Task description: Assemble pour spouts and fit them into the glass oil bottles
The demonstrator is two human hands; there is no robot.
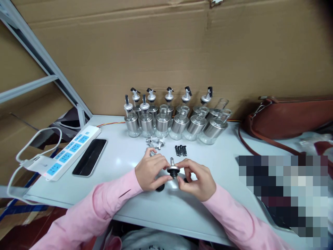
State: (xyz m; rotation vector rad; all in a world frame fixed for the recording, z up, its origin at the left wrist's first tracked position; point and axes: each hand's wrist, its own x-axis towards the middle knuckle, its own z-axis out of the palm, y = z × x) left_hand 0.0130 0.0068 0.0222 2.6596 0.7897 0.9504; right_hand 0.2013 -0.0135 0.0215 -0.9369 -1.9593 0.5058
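Between my fingertips is a bottle pourer spout (173, 170), upright, with a silver collar, a short tube on top and a black ribbed stopper below. My left hand (153, 170) pinches it from one side, and my right hand (196, 177) grips it from the other. Small silver spout parts (156, 142) lie in a pile beyond my left hand. Several black levers (180, 150) are laid side by side past the pourer. A round black piece (160, 187) shows partly under my left hand.
Two rows of glass bottles with steel bands (180, 123) stand at the back; some carry pourers, some have bare necks. A phone (90, 158) and a power strip (73, 152) lie left. A brown bag (293, 118) sits right. Cardboard (156, 52) walls the back.
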